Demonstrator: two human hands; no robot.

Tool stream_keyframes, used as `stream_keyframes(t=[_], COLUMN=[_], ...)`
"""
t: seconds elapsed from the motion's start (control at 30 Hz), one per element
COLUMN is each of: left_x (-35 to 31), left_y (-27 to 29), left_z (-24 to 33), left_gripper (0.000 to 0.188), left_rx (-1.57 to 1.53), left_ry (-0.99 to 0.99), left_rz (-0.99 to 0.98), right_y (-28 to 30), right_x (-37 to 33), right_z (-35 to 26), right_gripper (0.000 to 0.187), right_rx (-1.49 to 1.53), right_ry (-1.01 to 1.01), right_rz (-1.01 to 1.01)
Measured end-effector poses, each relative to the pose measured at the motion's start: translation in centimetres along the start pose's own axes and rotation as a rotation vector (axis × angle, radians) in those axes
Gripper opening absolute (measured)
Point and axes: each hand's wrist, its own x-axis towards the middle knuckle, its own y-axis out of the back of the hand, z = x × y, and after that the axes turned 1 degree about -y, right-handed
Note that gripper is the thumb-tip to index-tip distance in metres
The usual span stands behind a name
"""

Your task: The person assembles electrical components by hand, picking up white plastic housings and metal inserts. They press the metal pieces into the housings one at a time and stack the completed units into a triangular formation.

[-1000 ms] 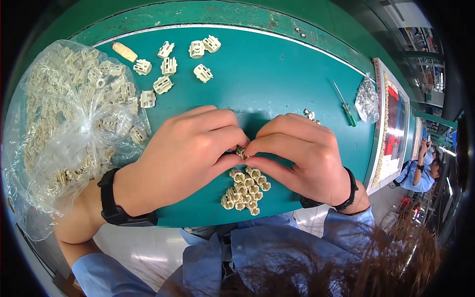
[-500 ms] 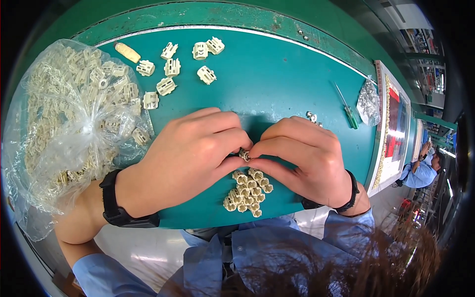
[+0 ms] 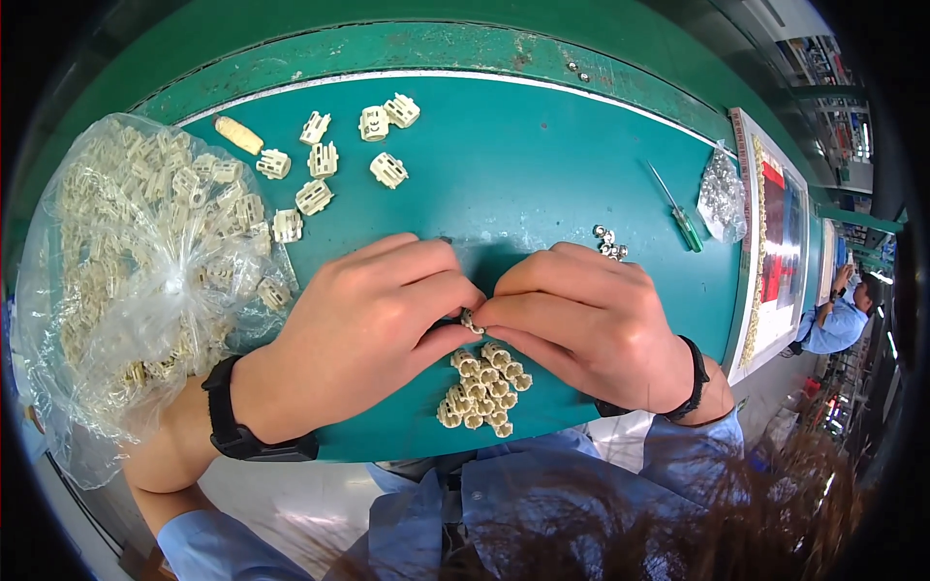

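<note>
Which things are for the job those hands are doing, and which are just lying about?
Probably for the job:
small piece pinched by left hand and right hand
cream cluster below
loose cream parts
big clear bag
shiny metal bits

Seemingly just lying about:
screwdriver
tan cylindrical piece
framed panel

The person's left hand (image 3: 373,315) and right hand (image 3: 586,315) meet above the green counter (image 3: 465,179), fingertips pinching a small part (image 3: 471,321) between them. Just below sits a tight cluster of cream tubular pieces (image 3: 481,390). Loose cream housings (image 3: 323,161) lie beyond the left hand, beside a bulging clear bag (image 3: 131,252) of similar parts. Past the right hand rest shiny metal bits (image 3: 610,245), a green-handled screwdriver (image 3: 688,233) and a smaller clear bag (image 3: 721,198). A co-worker in blue (image 3: 835,327) appears far right.
</note>
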Motion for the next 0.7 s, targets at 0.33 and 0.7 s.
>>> stream_keyframes(t=[0.33,0.7], left_x=[3.0,10.6], left_y=[0.4,-2.6], left_z=[1.6,6.1], left_gripper=[0.03,0.042], left_rx=[0.007,0.076], left_ry=[-0.003,-0.089], left_rz=[-0.068,-0.073], right_y=[5.6,13.5], right_x=[-0.6,-5.3], right_z=[2.1,6.5], right_gripper=[0.024,0.015], right_rx=[0.023,-0.062], right_ry=[-0.038,-0.071], right_rz=[0.015,0.014])
